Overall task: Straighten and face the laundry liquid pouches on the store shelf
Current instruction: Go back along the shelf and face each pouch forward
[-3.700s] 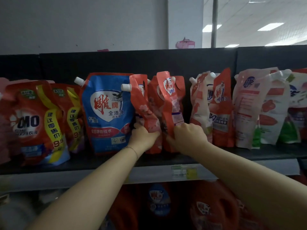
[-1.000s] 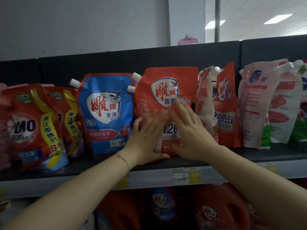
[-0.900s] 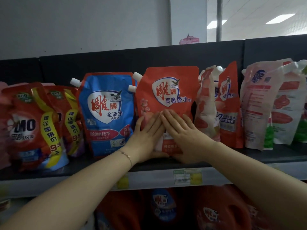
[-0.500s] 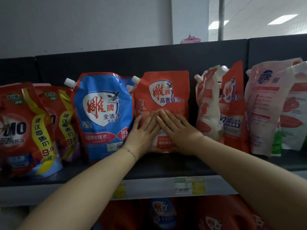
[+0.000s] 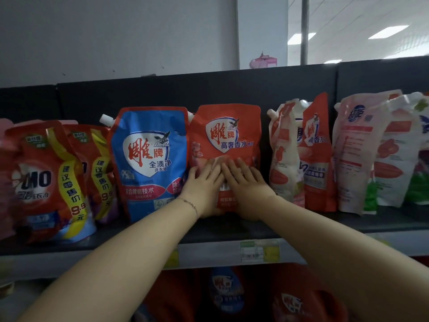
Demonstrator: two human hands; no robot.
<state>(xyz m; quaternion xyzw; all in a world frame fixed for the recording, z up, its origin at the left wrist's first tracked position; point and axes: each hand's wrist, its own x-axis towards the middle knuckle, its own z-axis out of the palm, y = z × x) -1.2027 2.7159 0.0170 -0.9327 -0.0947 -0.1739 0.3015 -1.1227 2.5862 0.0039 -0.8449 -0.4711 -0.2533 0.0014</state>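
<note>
An orange-red laundry pouch (image 5: pixel 226 133) stands upright in the middle of the dark shelf (image 5: pixel 232 230), its label facing me. My left hand (image 5: pixel 204 184) and my right hand (image 5: pixel 243 185) lie flat side by side on its lower half, fingers straight and pressing. A blue pouch (image 5: pixel 148 159) stands just left of it, label forward. To the right, two narrow pouches (image 5: pixel 301 154) stand turned sideways, and pale pink pouches (image 5: pixel 362 147) lean beyond them.
Red pouches with yellow price bands (image 5: pixel 46 182) fill the shelf's left end. A price tag (image 5: pixel 258 251) sits on the shelf's front edge. Large red detergent bottles (image 5: pixel 290 298) stand on the shelf below. A dark back panel (image 5: pixel 209 89) rises behind the pouches.
Earlier both hands gripped two folded orange pouches. Since then an orange pouch has been turned label-forward, and both hands have flattened on it and slid down to its lower half.
</note>
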